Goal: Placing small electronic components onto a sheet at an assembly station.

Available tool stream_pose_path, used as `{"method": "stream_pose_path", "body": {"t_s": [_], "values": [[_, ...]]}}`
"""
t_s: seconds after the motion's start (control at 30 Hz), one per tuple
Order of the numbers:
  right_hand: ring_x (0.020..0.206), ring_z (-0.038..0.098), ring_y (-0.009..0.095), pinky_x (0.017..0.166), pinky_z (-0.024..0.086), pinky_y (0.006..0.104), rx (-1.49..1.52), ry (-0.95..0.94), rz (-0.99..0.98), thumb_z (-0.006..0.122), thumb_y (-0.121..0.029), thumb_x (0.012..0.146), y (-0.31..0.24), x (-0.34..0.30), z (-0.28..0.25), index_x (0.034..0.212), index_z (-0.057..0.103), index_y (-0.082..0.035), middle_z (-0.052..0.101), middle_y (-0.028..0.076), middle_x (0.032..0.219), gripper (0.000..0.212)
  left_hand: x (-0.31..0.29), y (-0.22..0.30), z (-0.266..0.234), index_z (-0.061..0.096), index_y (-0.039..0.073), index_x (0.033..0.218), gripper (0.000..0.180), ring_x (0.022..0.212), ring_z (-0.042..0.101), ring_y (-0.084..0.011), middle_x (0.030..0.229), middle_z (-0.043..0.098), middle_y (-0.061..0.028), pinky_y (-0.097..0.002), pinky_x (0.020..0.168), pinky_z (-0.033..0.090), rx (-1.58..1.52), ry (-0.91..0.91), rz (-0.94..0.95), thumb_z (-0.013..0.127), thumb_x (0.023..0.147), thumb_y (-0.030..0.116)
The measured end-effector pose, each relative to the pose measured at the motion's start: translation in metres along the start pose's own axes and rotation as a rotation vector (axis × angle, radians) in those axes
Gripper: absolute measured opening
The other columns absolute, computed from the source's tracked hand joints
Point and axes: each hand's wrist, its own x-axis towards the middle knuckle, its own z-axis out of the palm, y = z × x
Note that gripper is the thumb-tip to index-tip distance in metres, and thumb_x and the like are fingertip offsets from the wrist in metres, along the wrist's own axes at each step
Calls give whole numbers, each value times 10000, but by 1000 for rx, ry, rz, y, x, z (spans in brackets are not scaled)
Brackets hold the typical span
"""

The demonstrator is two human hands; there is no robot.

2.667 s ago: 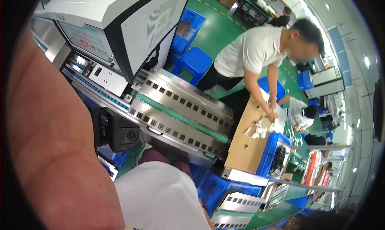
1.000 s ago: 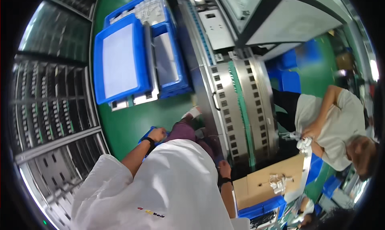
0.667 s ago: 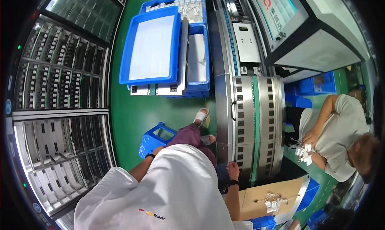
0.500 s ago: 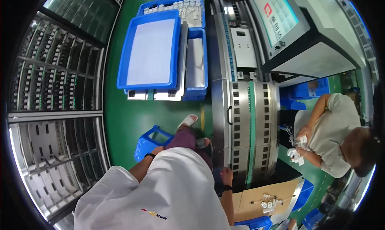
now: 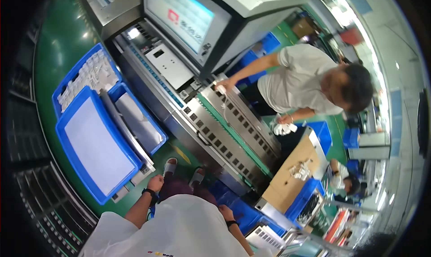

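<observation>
Left hand (image 5: pixel 156 183): fingers curled into a fist, holding nothing, just beside the blue tray (image 5: pixel 96 151).
Right hand (image 5: pixel 224 211): fingers bent, grip not discernible, near the blue crate (image 5: pixel 244 212).
Floor (image 5: pixel 58 55): green, glossy.
Machine (image 5: pixel 224 136): steel conveyor, screen (image 5: pixel 182 12) above.
Co-worker (image 5: pixel 310 77): reaches onto the conveyor.

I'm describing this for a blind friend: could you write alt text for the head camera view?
Seen from above, a standing person's empty left hand and right hand hang near stacked blue trays and a long metal conveyor machine. Across it, a co-worker reaches onto the conveyor.
</observation>
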Motion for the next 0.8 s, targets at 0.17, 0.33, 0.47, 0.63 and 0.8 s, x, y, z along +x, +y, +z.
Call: {"method": "stream_pose_path", "body": {"t_s": [0.17,0.33,0.47,0.63,0.8], "values": [[968,689,316,853,532,405,-9,169,-49,626,-356,914,-58,-18,8,1070,678,-57,718,170,997,341,32,-42,12,701,84,981,224,944,675,-347,959,712,-159,-439,850,531,62,-77,55,615,853,247],[994,683,325,869,531,404,120,110,62,627,-378,910,-63,-32,24,1104,680,-68,712,176,1043,370,32,-28,2,703,75,992,227,966,679,-314,965,716,-145,-408,858,529,3,-239,59,649,841,235],[998,682,329,875,532,405,192,89,172,624,-385,905,-66,-51,43,1112,687,-80,713,177,1043,374,27,-10,-12,711,95,920,174,949,675,-348,934,711,-163,-443,843,532,8,-239,107,634,829,222],[1003,682,332,880,532,405,227,81,276,615,-405,899,-74,-73,54,1103,695,-86,716,175,1042,387,33,-20,-11,714,93,913,165,931,678,-344,928,712,-155,-433,840,535,52,-306,94,644,810,200],[995,670,369,893,523,432,229,89,301,607,-357,898,-71,-81,81,1096,698,-80,710,195,1035,352,46,-26,-10,716,93,918,171,925,679,-340,935,713,-154,-424,843,536,47,-319,105,650,802,201]]}}
